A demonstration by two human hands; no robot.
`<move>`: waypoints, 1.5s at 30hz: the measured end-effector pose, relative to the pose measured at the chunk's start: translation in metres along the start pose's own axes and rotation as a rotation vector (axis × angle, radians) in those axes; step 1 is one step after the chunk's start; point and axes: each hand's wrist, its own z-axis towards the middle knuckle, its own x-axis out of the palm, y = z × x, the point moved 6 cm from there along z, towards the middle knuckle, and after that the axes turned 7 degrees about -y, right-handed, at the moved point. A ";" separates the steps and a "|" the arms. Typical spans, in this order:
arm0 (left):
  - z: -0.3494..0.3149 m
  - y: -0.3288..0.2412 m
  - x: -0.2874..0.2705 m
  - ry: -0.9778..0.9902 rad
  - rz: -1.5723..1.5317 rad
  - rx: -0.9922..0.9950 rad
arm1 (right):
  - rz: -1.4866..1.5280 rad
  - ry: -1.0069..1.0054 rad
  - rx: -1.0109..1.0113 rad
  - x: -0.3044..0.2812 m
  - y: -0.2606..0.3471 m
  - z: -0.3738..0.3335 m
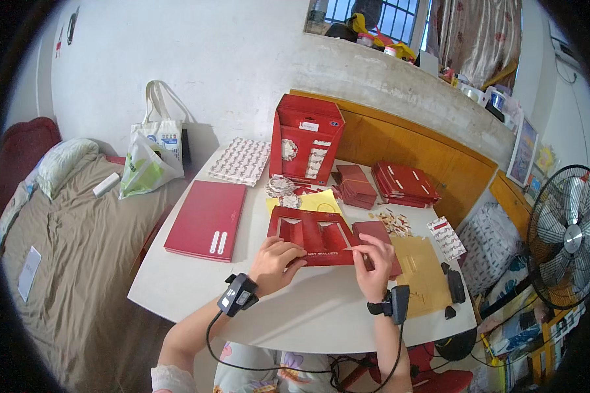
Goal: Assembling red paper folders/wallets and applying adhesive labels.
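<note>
Tabletop (288,318) stands between bed (78,223) at left and fan (573,237) at right, left hand (278,263) and right hand (373,265) apparently pinching a red carton's (313,234) near edge.

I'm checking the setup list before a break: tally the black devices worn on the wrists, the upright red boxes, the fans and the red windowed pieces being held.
Black wrist devices: 2
Upright red box: 1
Fan: 1
Held red windowed piece: 1
Total: 5

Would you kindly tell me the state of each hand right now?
Left hand: fingers curled at the red windowed card; firm grip cannot be told.
Right hand: fingers bent at its lower right; hold cannot be told.
</note>
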 end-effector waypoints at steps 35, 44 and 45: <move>-0.015 -0.017 0.019 -0.008 0.035 0.040 | -0.247 0.308 -0.407 0.038 0.033 -0.029; -0.006 -0.007 0.009 0.050 -0.036 -0.069 | -0.198 0.223 -0.315 0.023 0.017 -0.015; -0.004 -0.006 0.007 0.051 -0.054 -0.084 | -0.179 0.225 -0.275 0.022 0.014 -0.013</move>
